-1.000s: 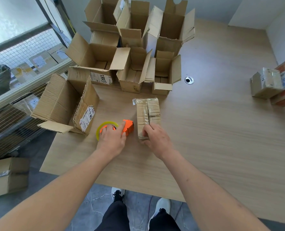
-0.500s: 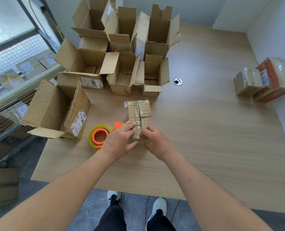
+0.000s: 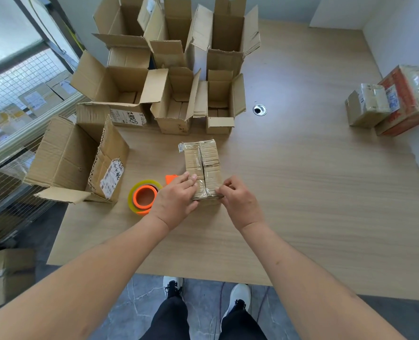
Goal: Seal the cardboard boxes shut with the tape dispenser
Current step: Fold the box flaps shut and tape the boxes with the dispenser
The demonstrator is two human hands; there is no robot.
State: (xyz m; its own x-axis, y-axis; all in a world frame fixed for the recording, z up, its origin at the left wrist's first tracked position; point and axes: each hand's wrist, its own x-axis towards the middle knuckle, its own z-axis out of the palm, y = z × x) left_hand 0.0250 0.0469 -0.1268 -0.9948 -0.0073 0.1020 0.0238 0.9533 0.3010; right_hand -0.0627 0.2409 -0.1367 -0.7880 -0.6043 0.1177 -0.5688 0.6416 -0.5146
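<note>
A small closed cardboard box [image 3: 203, 163] lies in the middle of the wooden table [image 3: 314, 204], with clear tape over its top seam. My left hand [image 3: 175, 201] rests on the box's near left end, fingers laid flat over the top. At the near right corner my right hand [image 3: 239, 201] pinches the box edge with curled fingers. The orange tape dispenser [image 3: 143, 196], with its yellowish roll, lies on the table just left of the box, touched by neither hand.
Several open, empty boxes [image 3: 179, 94] crowd the table's back left, and a large one [image 3: 76, 160] lies on its side at the left edge. Two taped parcels [image 3: 387, 104] sit at the far right. A cable hole [image 3: 259, 110] is behind the small box.
My left hand let go of the tape dispenser, which now lies on the table, and moved onto the box's near end. My right hand shifted to the near right corner.
</note>
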